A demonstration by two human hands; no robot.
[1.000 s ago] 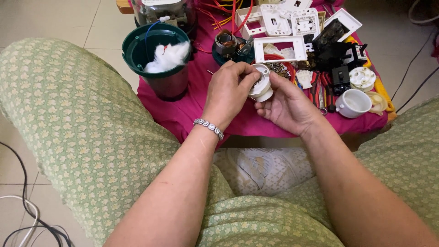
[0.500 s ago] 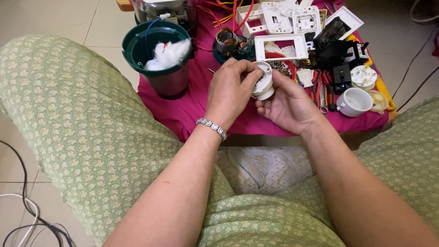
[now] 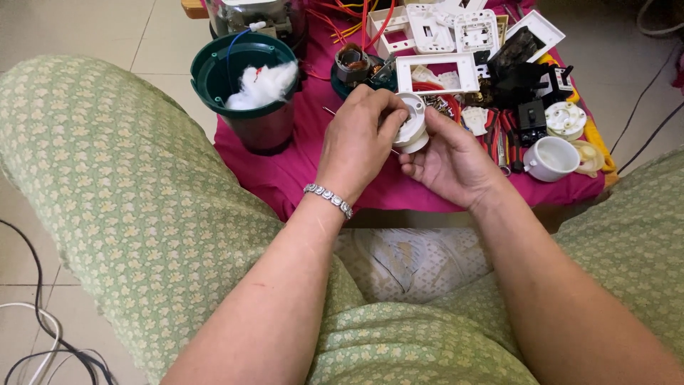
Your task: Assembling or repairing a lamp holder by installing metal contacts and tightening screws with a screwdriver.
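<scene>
white round fitting (image 3: 413, 122) | left hand (image 3: 360, 146) pinching its rim | right hand (image 3: 449, 160) cupped, gripping beneath

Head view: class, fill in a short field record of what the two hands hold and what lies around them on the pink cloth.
Left hand: fingers on the white round fitting
Right hand: cradles the fitting from below
Surface: pink cloth over a low table
Left of the hands: green tub with white stuffing
Right of the hands: white cup
Behind: white switch plates, red wires

No packages, labels, signs or screens anywhere in view.
</scene>
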